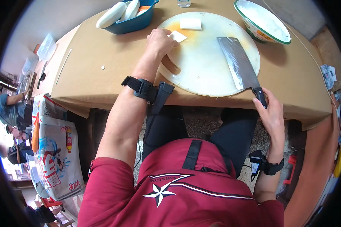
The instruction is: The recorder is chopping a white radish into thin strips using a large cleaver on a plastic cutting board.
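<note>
My left hand (162,42) is at the left side of the round white plastic cutting board (204,65), with thumb and fingers around the near end of a flat white radish piece (178,36). Just beyond it lies a thicker rectangular white radish block (190,24). A broad Chinese cleaver (237,62) rests flat on the board's right half, its black handle overhanging the table's front edge. My right hand (272,113) holds that handle between thumb and fingers. Part of the white piece is hidden behind my left fingers.
A blue plastic basin (130,27) at back left holds peeled white radishes (112,14) and some orange carrot. At back right stands a green-rimmed bowl (260,35) with pale, translucent contents. A clear bottle (183,2) is behind the board. Brown paper (102,82) covers the table. People are far left.
</note>
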Demonstrator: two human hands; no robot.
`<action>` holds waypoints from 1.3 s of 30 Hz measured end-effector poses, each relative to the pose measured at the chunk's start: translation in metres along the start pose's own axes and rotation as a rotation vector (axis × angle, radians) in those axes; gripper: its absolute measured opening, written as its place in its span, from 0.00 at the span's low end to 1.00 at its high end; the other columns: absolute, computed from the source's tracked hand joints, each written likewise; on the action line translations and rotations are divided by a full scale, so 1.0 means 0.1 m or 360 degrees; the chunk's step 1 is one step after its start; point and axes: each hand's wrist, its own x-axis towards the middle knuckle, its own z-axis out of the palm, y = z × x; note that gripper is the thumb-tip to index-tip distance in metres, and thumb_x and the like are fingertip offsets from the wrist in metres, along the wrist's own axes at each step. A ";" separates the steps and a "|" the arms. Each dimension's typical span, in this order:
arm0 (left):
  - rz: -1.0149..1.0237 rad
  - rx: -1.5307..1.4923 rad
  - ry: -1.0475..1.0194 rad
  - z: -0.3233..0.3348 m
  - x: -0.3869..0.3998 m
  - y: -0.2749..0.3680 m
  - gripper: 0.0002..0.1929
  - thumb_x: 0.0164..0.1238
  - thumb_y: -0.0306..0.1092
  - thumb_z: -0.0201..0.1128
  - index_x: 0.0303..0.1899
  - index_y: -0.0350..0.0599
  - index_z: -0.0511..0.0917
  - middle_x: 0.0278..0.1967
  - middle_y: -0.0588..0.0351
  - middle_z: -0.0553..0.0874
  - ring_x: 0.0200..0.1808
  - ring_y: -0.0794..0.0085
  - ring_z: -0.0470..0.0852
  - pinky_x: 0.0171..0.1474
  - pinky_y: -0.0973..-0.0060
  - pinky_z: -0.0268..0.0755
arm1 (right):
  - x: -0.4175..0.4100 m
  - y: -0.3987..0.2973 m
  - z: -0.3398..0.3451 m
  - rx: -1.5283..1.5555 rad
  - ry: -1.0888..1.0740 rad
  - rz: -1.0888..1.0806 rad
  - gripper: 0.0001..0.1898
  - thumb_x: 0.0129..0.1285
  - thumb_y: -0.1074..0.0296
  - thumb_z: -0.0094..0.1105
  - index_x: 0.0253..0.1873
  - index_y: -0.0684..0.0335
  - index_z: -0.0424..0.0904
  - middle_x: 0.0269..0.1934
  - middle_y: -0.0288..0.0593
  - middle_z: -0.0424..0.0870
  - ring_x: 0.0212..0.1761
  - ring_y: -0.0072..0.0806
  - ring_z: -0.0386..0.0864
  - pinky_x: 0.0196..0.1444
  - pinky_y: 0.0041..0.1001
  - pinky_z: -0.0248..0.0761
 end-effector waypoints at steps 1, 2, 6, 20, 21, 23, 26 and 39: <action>0.0026 0.0116 0.0067 0.03 -0.01 -0.01 0.30 0.46 0.36 0.78 0.54 0.36 0.82 0.48 0.40 0.86 0.50 0.56 0.86 0.58 0.68 0.76 | 0.00 -0.03 -0.01 0.0055 -0.0088 0.0090 0.25 0.62 0.64 0.64 0.60 0.71 0.74 0.39 0.58 0.84 0.42 0.45 0.84 0.49 0.35 0.74; 0.0027 0.0116 0.0063 0.03 0.01 -0.04 0.30 0.46 0.36 0.78 0.54 0.36 0.82 0.48 0.40 0.86 0.50 0.56 0.86 0.58 0.68 0.76 | 0.00 -0.04 0.00 0.0054 -0.0087 0.0094 0.25 0.62 0.64 0.64 0.60 0.71 0.74 0.39 0.58 0.84 0.42 0.45 0.84 0.49 0.35 0.74; 0.0125 0.0018 0.0010 -0.01 0.00 -0.07 0.29 0.46 0.34 0.78 0.54 0.36 0.82 0.42 0.42 0.87 0.46 0.57 0.87 0.53 0.68 0.78 | 0.02 0.13 0.08 0.0311 -0.0144 0.0038 0.27 0.62 0.63 0.65 0.62 0.71 0.72 0.32 0.46 0.83 0.29 0.30 0.80 0.38 0.31 0.74; 0.0299 -0.1061 -0.0608 0.02 -1.26 0.21 0.20 0.66 0.24 0.65 0.59 0.43 0.76 0.36 0.62 0.83 0.33 0.83 0.80 0.38 0.85 0.74 | -0.28 -0.14 0.05 0.0885 0.0192 -0.0020 0.28 0.60 0.79 0.66 0.65 0.72 0.69 0.37 0.36 0.83 0.28 0.12 0.75 0.28 0.13 0.68; 0.0346 -0.1034 -0.0614 0.02 -1.26 0.22 0.19 0.65 0.24 0.66 0.58 0.43 0.76 0.36 0.62 0.83 0.34 0.83 0.80 0.39 0.85 0.73 | -0.29 -0.16 0.05 0.0873 0.0192 -0.0022 0.28 0.60 0.79 0.66 0.65 0.72 0.69 0.37 0.36 0.83 0.28 0.12 0.75 0.28 0.13 0.68; 0.0395 -0.1016 -0.0618 0.04 -1.27 0.24 0.19 0.65 0.23 0.66 0.56 0.43 0.76 0.36 0.62 0.83 0.35 0.84 0.79 0.40 0.86 0.73 | -0.31 -0.27 0.05 0.0935 0.0359 -0.0272 0.26 0.61 0.80 0.63 0.65 0.71 0.68 0.39 0.37 0.82 0.31 0.13 0.76 0.32 0.15 0.71; 0.0356 -0.0964 -0.0627 0.06 -1.27 0.16 0.16 0.64 0.22 0.67 0.52 0.43 0.78 0.37 0.63 0.83 0.37 0.85 0.79 0.43 0.86 0.72 | -0.30 -0.49 -0.07 0.1125 -0.0068 -0.0152 0.24 0.63 0.81 0.60 0.64 0.70 0.69 0.40 0.37 0.82 0.34 0.14 0.77 0.36 0.16 0.72; 0.0501 -0.1298 -0.0531 0.27 -1.26 0.14 0.15 0.66 0.20 0.63 0.54 0.39 0.78 0.44 0.62 0.84 0.45 0.81 0.81 0.53 0.81 0.73 | -0.34 -0.58 -0.02 0.0100 0.0086 -0.0633 0.18 0.62 0.79 0.62 0.57 0.70 0.73 0.38 0.53 0.83 0.37 0.41 0.84 0.42 0.32 0.76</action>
